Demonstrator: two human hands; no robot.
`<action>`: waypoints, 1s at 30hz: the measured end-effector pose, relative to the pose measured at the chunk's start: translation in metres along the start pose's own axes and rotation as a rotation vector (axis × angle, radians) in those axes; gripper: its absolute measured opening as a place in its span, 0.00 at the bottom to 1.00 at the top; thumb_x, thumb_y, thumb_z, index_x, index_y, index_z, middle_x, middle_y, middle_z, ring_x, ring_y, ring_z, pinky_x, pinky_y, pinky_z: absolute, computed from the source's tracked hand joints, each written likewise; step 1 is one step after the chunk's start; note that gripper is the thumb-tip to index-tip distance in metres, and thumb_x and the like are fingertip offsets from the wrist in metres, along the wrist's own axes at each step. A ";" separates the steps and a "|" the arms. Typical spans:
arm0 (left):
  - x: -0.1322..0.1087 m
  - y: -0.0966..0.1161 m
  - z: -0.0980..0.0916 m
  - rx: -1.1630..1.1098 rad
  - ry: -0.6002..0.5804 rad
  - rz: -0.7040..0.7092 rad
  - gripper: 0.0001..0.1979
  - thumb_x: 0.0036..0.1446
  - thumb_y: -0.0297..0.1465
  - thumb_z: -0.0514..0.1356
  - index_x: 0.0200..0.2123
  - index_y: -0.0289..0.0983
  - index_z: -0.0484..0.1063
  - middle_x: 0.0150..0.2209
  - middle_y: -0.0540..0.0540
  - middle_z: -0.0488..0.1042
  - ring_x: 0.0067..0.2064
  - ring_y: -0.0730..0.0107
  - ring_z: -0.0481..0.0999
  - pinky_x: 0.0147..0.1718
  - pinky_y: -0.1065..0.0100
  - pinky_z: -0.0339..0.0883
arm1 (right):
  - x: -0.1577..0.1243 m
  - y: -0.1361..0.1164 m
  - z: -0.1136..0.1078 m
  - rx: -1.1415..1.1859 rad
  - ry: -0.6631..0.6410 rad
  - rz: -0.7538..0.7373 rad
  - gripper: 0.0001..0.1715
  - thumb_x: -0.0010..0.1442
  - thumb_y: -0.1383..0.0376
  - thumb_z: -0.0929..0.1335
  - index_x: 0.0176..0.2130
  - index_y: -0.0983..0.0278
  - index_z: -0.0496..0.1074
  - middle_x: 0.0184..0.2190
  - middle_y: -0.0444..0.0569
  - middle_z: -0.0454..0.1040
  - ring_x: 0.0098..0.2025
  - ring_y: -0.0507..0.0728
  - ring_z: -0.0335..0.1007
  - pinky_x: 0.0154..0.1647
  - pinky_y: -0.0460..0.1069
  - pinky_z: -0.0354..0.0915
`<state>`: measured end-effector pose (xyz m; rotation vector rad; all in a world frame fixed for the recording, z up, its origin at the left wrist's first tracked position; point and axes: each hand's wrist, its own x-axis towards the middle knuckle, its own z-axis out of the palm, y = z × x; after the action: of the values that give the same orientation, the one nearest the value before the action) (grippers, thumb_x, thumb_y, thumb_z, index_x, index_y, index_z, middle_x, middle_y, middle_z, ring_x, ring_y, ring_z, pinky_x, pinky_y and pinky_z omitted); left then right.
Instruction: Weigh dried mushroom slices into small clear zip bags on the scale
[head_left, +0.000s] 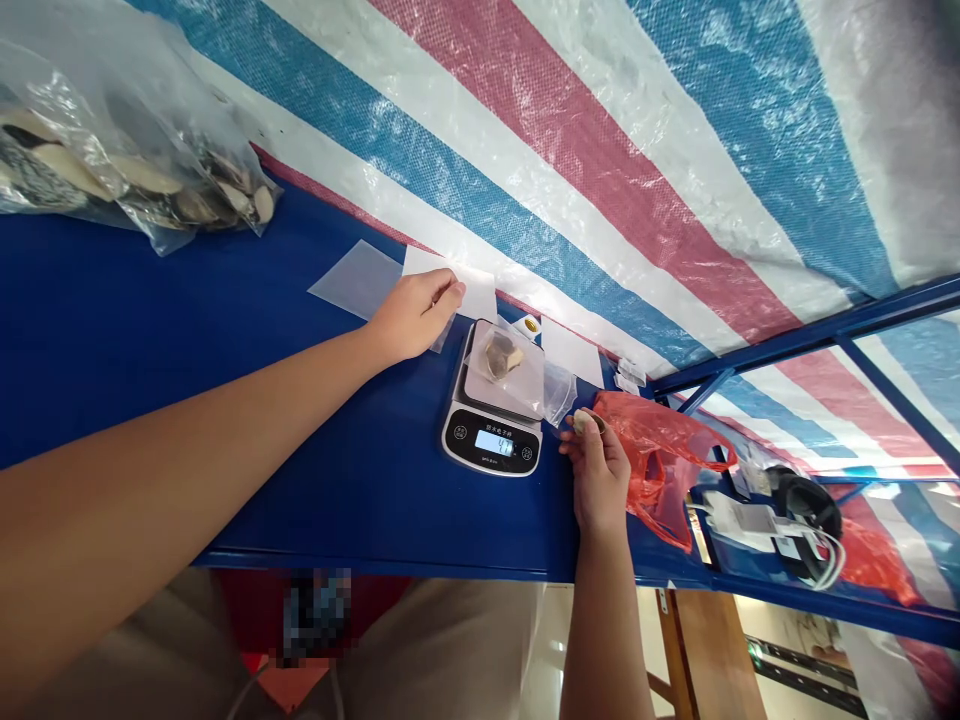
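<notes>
A digital kitchen scale stands on the blue shelf, its lit display showing digits that look like 47. On its plate lies a clear plastic bag with a brown and pale dried piece on it or inside it. My right hand, just right of the scale, pinches a pale slice with a darker rim. To the upper left of the scale, my left hand has its fingers closed over white paper. Clear plastic shows beneath it; whether the fingers grip it is hidden.
A large clear bag of dried slices sits at far left. A red plastic bag lies right of my right hand. Beyond are white cables. Striped tarpaulin backs the blue shelf, whose front edge faces me.
</notes>
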<state>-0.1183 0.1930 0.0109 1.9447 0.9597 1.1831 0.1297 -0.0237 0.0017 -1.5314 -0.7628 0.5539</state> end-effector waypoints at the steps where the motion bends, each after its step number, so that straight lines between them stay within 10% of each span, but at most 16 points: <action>1: 0.000 0.000 0.000 -0.005 -0.005 -0.001 0.16 0.67 0.39 0.51 0.29 0.39 0.68 0.23 0.51 0.65 0.26 0.69 0.64 0.30 0.64 0.56 | 0.000 -0.001 0.001 0.000 0.005 0.003 0.27 0.59 0.47 0.76 0.49 0.63 0.76 0.42 0.50 0.81 0.36 0.54 0.76 0.33 0.47 0.71; 30: -0.013 0.010 0.016 -0.170 -0.244 0.141 0.07 0.59 0.36 0.62 0.38 0.38 0.74 0.35 0.47 0.78 0.35 0.70 0.74 0.35 0.68 0.68 | 0.021 -0.038 0.026 -0.064 -0.227 0.021 0.25 0.56 0.49 0.79 0.40 0.62 0.71 0.22 0.42 0.75 0.21 0.50 0.66 0.19 0.43 0.55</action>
<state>-0.1051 0.1739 0.0073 1.9877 0.5857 1.0371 0.1188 0.0093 0.0384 -1.5535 -0.9464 0.7333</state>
